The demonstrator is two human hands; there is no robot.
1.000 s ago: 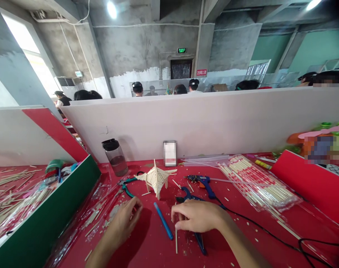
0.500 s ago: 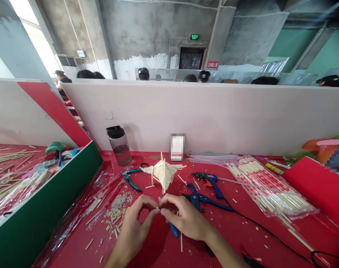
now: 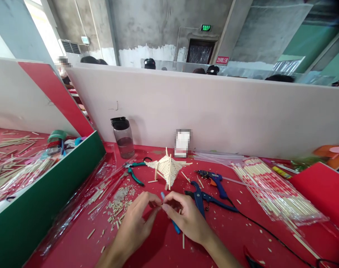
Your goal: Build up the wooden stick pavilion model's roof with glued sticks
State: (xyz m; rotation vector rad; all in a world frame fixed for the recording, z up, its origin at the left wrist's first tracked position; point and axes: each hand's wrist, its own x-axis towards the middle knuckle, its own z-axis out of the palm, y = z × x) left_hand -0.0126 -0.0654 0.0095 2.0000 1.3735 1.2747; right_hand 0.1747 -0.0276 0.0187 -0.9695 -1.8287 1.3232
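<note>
My left hand (image 3: pixel 143 216) and my right hand (image 3: pixel 183 216) meet fingertip to fingertip low over the red table. Both are closed in a pinch; whatever lies between the fingers is too small to name. Under my right hand runs a blue pen-like tool (image 3: pixel 175 227), partly covered, beside a thin wooden stick (image 3: pixel 183 241). Just beyond my hands stands a small pavilion-like model (image 3: pixel 168 169) built of wooden sticks, with a pointed roof and upswept corners. Left of it lie green-handled pliers (image 3: pixel 135 176). A blue cutter (image 3: pixel 199 199) rests right of my right hand.
Wood offcuts (image 3: pixel 118 212) lie heaped at left by a green divider (image 3: pixel 52 197). A blue glue gun (image 3: pixel 215 180) trails a black cord. Bagged sticks (image 3: pixel 278 190) lie at right. A bottle (image 3: pixel 124 139) and a blurred white upright item (image 3: pixel 183 144) stand before the white partition (image 3: pixel 214 108).
The view has shifted slightly, so the table things sit a little farther right and higher in the picture. My hands stay pinched together in nearly the same pose.
</note>
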